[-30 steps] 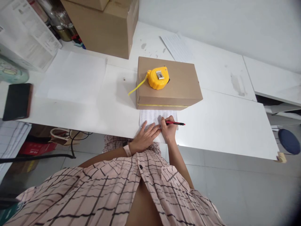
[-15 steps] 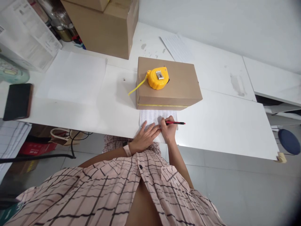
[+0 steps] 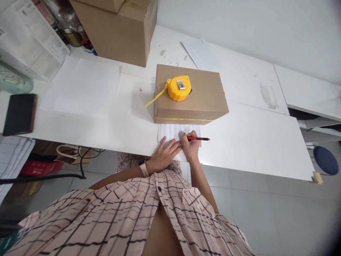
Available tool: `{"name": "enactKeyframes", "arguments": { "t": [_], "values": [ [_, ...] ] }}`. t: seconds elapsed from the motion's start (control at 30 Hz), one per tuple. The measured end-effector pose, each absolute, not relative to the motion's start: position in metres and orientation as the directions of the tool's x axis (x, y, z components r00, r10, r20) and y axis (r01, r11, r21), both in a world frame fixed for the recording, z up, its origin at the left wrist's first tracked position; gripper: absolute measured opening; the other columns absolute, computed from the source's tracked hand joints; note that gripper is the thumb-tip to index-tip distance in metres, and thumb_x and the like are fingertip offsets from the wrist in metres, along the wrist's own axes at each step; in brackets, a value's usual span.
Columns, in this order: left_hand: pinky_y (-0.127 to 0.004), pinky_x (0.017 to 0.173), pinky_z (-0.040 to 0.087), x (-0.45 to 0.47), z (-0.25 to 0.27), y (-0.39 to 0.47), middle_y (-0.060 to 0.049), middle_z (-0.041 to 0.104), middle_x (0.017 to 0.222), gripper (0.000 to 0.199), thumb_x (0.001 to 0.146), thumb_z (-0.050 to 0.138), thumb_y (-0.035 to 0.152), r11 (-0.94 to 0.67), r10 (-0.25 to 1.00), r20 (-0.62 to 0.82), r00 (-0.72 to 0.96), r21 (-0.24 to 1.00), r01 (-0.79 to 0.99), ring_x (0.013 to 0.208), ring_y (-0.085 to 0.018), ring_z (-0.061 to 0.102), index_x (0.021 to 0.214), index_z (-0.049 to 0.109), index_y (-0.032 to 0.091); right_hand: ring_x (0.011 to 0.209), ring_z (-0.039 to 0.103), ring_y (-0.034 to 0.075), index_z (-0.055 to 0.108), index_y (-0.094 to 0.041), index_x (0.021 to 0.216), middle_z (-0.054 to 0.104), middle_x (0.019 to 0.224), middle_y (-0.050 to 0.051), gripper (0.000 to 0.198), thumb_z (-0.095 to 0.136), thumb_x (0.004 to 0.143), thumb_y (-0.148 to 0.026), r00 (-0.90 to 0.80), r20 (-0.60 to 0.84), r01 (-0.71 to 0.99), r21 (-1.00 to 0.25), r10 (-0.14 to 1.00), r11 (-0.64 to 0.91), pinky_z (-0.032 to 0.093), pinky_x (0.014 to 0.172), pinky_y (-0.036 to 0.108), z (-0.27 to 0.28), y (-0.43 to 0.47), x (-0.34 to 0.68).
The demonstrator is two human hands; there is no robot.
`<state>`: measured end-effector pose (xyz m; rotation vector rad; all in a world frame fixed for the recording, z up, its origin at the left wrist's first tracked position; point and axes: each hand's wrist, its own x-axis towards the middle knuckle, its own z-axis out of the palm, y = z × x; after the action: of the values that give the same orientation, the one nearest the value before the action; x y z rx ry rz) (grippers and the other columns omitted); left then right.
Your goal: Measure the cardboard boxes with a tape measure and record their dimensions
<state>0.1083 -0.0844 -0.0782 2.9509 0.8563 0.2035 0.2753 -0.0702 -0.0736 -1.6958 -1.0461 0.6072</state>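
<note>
My right hand is closed around a red and black pen, resting on a printed sheet of paper at the table's front edge. The pen's tip is hidden behind my fingers. Flat on the same sheet, fingers spread, lies my left hand, close beside the right one. Just beyond the sheet stands a closed brown cardboard box, overlapping the paper's far edge from this view. A yellow tape measure sits on top of the box, its yellow strap hanging over the left side.
On the white table, a large cardboard box stands at the back left. White paper and a black phone-like case lie to the left. Another sheet is behind the box. A blue stool stands at right.
</note>
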Motion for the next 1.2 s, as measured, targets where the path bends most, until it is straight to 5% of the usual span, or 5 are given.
{"name": "enactKeyframes", "arguments": {
  "t": [1.2],
  "values": [
    [-0.062, 0.125, 0.020, 0.1086, -0.0825, -0.0849, -0.009, 0.045, 0.157, 0.053, 0.101, 0.044, 0.027, -0.842, 0.539, 0.148, 0.829, 0.127, 0.524, 0.147, -0.029, 0.038, 0.154, 0.040, 0.018, 0.061, 0.044, 0.012, 0.041, -0.024, 0.068, 0.043, 0.062, -0.007, 0.026, 0.059, 0.085, -0.031, 0.550, 0.063, 0.335, -0.930, 0.832, -0.151, 0.039, 0.063, 0.026, -0.0738, -0.0705, 0.2765]
  ]
}}
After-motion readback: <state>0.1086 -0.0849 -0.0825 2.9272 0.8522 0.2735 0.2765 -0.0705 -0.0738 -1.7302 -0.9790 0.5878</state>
